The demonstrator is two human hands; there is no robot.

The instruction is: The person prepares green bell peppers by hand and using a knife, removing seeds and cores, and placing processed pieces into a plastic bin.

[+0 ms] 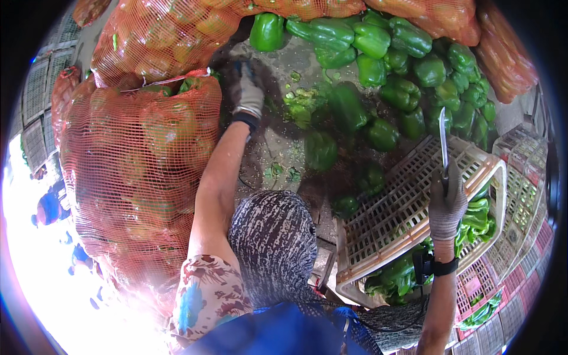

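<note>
My right hand [447, 204], in a pale knit glove, grips a knife [443, 139] with its blade pointing up and away, above the rim of a pale plastic crate [378, 222]. My left hand [247, 92], gloved as well, reaches forward over the floor beside a full orange mesh sack [139, 171]. Its fingers are smeared by motion, so whether they hold anything is unclear. Just to its right lie pale green vegetable scraps [303, 105]. Loose green bell peppers [371, 40] form a pile ahead and to the right, and a single bell pepper [267, 31] lies farther off, beyond my left hand.
More filled mesh sacks [160, 44] line the far side and the left. The tilted crate has green peppers [396, 275] in it. Stacked crates [523, 165] border the right side. My patterned trouser knee [273, 231] rises between the big sack and the crate.
</note>
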